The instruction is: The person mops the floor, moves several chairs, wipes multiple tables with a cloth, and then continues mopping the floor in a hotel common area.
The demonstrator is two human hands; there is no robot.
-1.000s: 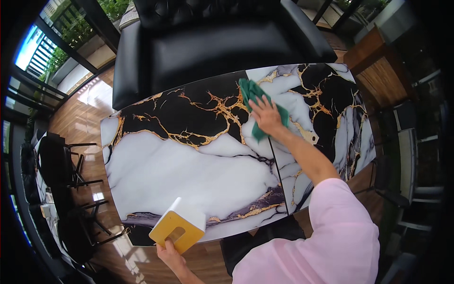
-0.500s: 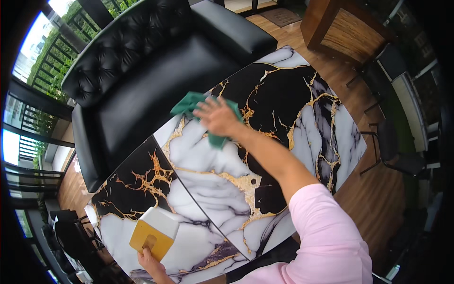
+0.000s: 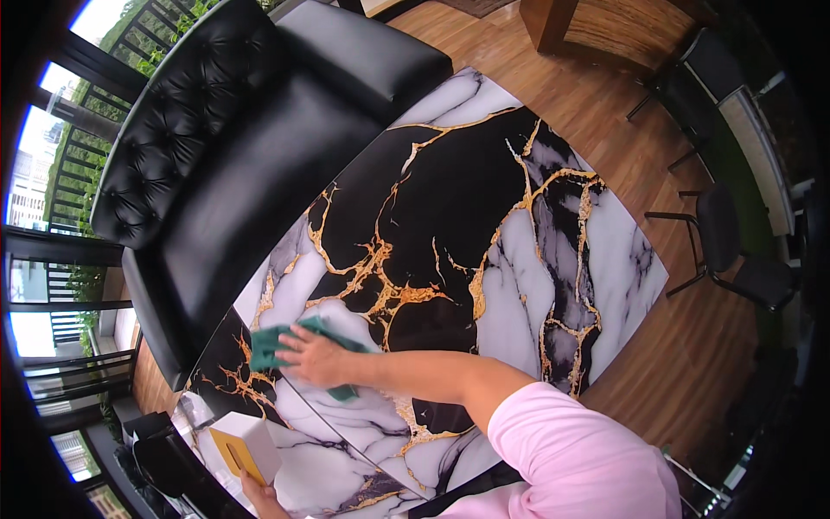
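Note:
My right hand [image 3: 316, 356] lies flat with its fingers spread on a green cloth [image 3: 270, 348], pressing it against the marble-patterned table [image 3: 450, 182]. The cloth is bunched, and its edges stick out around the hand near the seam between two table sections. At the lower left, my left hand [image 3: 261, 496] grips a white and yellow tissue box [image 3: 257, 439] by its yellow side, which has a long slot. The box is tilted over the table's near left part. Some fingers of the left hand are hidden behind it.
A black tufted leather sofa [image 3: 259, 164] stands along the table's far left side. Dark chairs [image 3: 722, 233] are on the right, and a wooden cabinet [image 3: 618, 35] is at the far right. Wooden floor [image 3: 571, 104] surrounds the table, and black chairs [image 3: 164, 458] sit at the lower left.
My right hand has swept the cloth toward me and to the left over the table. My left hand and the tissue box appear lower and tilted differently. The whole view has shifted.

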